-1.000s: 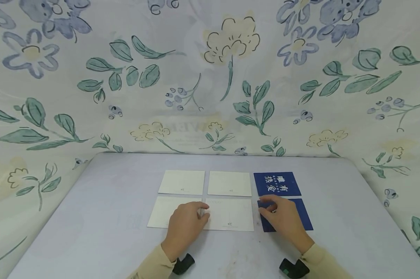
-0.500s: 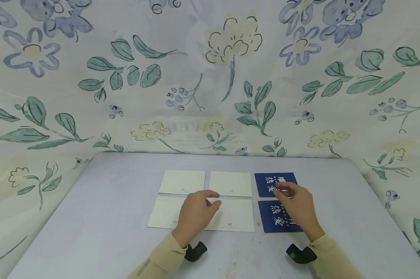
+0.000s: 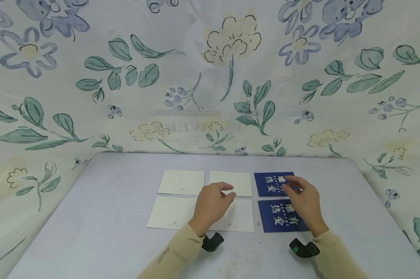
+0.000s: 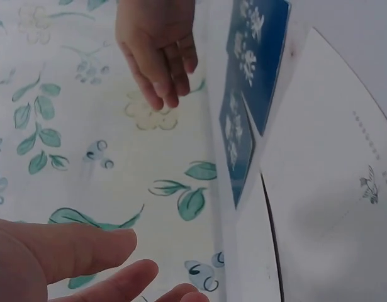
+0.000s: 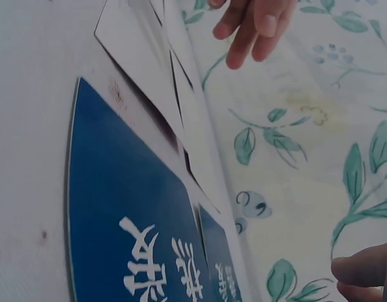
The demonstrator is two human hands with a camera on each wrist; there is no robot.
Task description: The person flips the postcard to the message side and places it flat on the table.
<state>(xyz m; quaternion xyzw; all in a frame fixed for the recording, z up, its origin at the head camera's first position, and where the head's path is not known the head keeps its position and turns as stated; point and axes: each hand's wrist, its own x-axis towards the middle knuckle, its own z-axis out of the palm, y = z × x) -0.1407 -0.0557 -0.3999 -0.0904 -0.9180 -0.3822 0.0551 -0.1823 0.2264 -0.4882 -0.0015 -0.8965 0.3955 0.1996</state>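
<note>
Two blue cards with white characters lie one behind the other, the front blue card point(image 3: 277, 219) and the back blue card point(image 3: 265, 182). To their left are several white cards in two rows, among them the front-left white card point(image 3: 168, 215) and the back-left white card point(image 3: 182, 182). My left hand point(image 3: 211, 207) is over the front white cards, its thumb and fingers apart with nothing between them. Over the right edges of the blue cards is my right hand point(image 3: 305, 201), also holding nothing. The left wrist view shows both hands raised above the cards.
The cards lie flat on a white table point(image 3: 91, 217), with narrow gaps between them. A floral cloth point(image 3: 189, 85) hangs behind and at the sides. Each wrist bears a black device, such as the right wrist device point(image 3: 304, 248).
Both hands have moved away from me and to the right. The front blue card, earlier mostly covered by my right hand, now shows most of its characters. The cards stay put.
</note>
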